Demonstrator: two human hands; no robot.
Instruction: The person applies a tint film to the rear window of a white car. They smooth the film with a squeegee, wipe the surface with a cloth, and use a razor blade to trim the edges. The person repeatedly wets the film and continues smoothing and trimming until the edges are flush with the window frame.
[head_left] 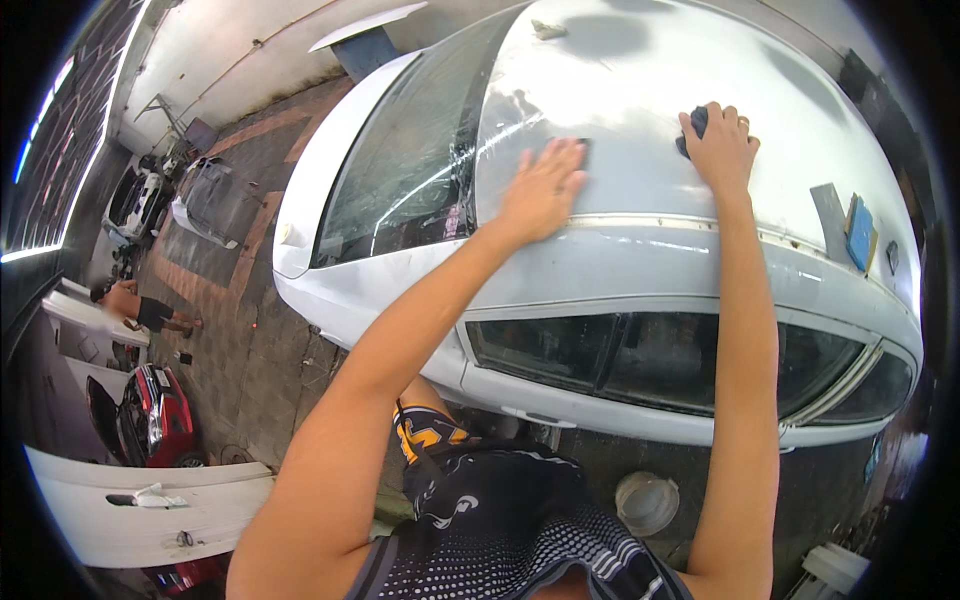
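While the person is leaning over the white car's roof [640, 90], both arms are reaching across it. The left hand [543, 190] is lying open and flat on the panel, partly covering a dark sheet [584, 152], apparently abrasive paper, under the fingertips; the right hand [720, 148] is gripping a dark sanding block [693, 128] further along. Doing this well likely means keeping the block flat, pressing evenly, and letting the open palm steady the body. The roof is looking dull, matte and patchy grey, with a trim strip running along its near edge above the side windows [660, 360].
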